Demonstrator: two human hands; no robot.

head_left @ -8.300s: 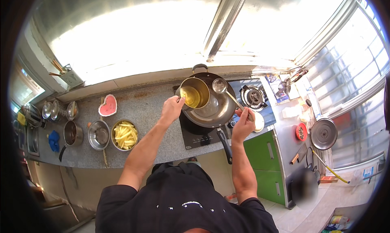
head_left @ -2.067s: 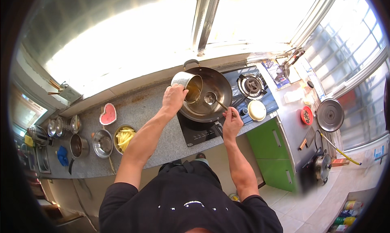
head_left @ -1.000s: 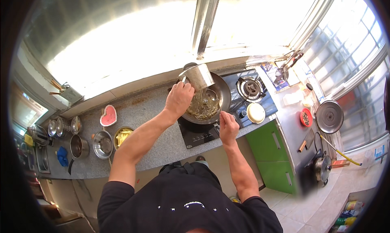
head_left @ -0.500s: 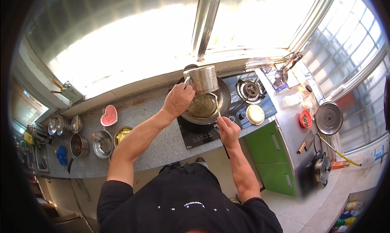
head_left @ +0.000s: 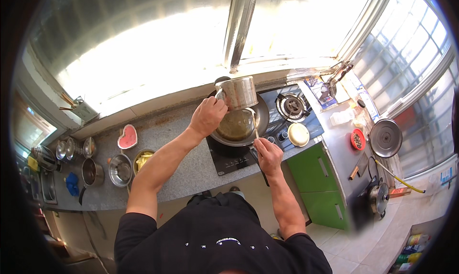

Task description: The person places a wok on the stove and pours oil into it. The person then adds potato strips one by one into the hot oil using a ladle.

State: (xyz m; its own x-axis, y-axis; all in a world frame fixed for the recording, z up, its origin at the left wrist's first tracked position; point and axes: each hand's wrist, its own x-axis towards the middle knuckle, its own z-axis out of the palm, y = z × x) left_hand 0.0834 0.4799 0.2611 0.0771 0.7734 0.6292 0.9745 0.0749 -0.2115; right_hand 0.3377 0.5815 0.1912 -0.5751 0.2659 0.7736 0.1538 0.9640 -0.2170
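Small sunlit kitchen, grey stone counter [head_left: 191, 164] under a big window. Nearest, the right hand [head_left: 267, 155] is closed around a ladle handle [head_left: 255, 127] dipping into the wok [head_left: 239, 127]. Beyond it, the left hand [head_left: 207, 116] grips a steel pot [head_left: 237, 92], tipped over the wok's far rim.

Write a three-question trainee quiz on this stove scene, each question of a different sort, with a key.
1. True or false: the left hand holds the round steel pot tipped over the dark round wok.
2. Which hand grips the thin metal ladle handle at the wok's near rim?
A. left hand
B. right hand
C. neither
3. Fill in: the pink dish on the grey stone counter is shaped like a ____.

Key: 1 true; 2 B; 3 heart.
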